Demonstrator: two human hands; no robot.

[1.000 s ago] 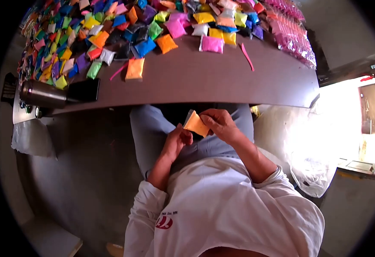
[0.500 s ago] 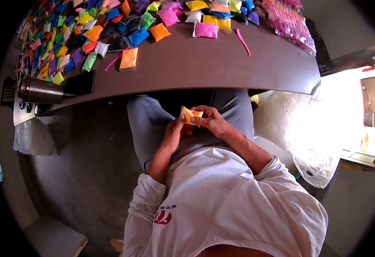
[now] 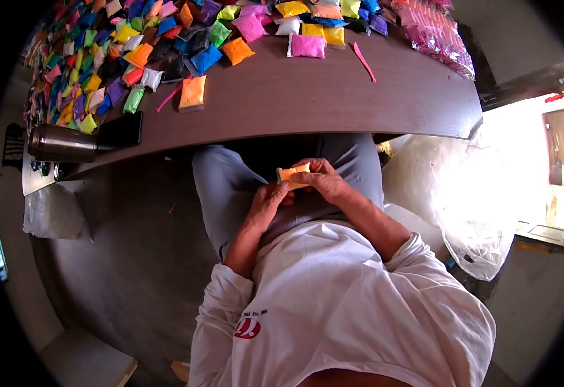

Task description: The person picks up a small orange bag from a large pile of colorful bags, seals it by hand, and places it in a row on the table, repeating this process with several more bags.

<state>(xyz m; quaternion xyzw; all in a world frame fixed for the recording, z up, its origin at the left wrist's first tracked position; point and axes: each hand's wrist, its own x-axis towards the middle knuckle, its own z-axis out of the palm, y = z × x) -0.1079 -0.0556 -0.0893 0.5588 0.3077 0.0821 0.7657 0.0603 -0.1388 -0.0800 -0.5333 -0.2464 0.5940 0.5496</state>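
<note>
Above my lap, a small light-orange packet (image 3: 289, 174) with a clear edge is held between both hands. My left hand (image 3: 271, 198) grips its lower left side, thumb pressed near the corner. From the right, my right hand (image 3: 324, 179) pinches the packet with its thumb across the front; the other fingers are partly hidden behind it. On the table edge ahead lies another light-orange packet (image 3: 192, 92), beside a pink plastic stick (image 3: 168, 98).
A brown table (image 3: 282, 97) spans the front, with a heap of colourful packets (image 3: 101, 64) on its left. Pink sticks in clear wrapping (image 3: 433, 32) lie at the far right; a loose pink stick (image 3: 364, 62) is nearer. A metal cup (image 3: 62, 143) and dark phone-like slab (image 3: 120, 129) stand left.
The packet in my hands has flattened out and turned slightly, showing more of its face. My fingers have shifted a little on it; both hands stay above the lap.
</note>
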